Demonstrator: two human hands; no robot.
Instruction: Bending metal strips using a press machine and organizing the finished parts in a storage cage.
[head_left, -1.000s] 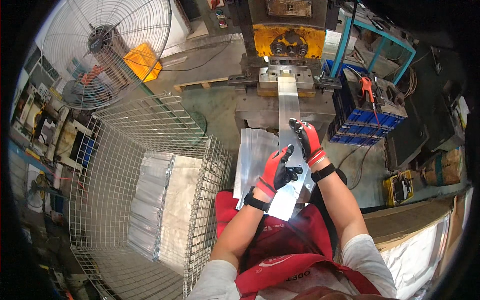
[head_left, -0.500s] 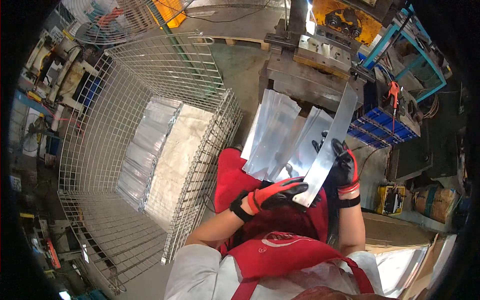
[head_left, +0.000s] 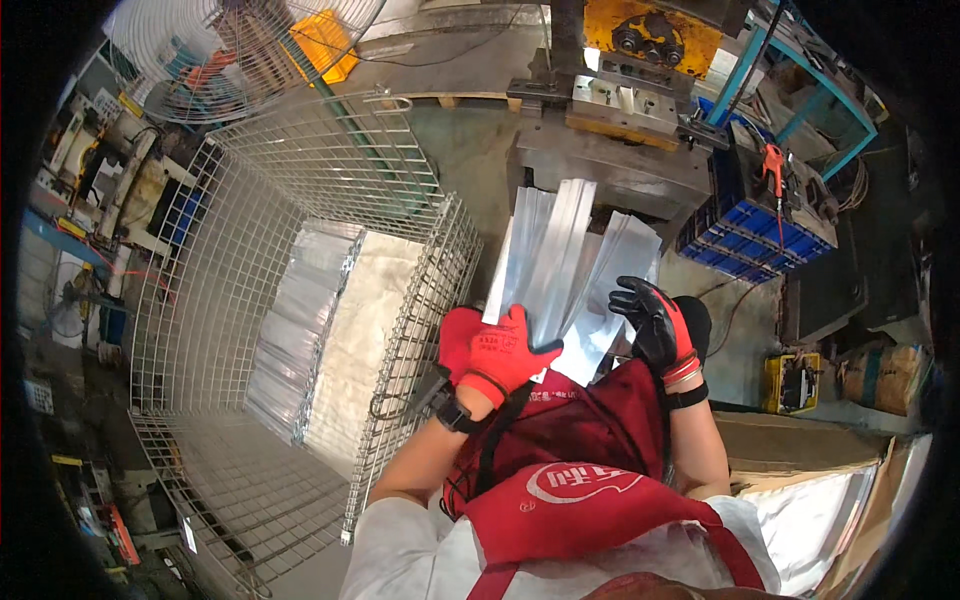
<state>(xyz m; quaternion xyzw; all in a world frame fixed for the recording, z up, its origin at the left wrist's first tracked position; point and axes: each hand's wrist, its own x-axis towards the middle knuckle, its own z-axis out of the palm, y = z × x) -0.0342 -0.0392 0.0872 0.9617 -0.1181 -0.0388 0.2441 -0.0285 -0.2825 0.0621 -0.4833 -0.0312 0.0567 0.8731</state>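
A: So how far along is this? Big stuff first pls.

B: Biggest thing is the wire basket [head_left: 446, 250] over on the left. Then there's the press [head_left: 610, 165] up ahead, with blue crates [head_left: 745, 230] to its right.

A: Anything in the basket?

B: Yeah, a fat bundle [head_left: 300, 320] of silvery strips with a pale sheet [head_left: 365, 335] alongside. So some metal sits in there, but I can't tell if it's worked or raw.

A: And the loose ones?

B: Two piles between the apron [head_left: 600, 420] and the press. The left pile [head_left: 560, 255] is kinda messy, and the right pile [head_left: 618, 265] slants next to it. Whatever carries them is hidden. Feels mid-batch to me: several strips in both, but which are done and which are left, no clue.

A: Hands?

B: Left hand [head_left: 507, 355] is at the near end of the left pile, back up, thumb out to the right. Can't tell if it's pinching a strip. Right hand [head_left: 655, 325] is just beside the right pile, fingers loosely curled and apart, nothing in it.
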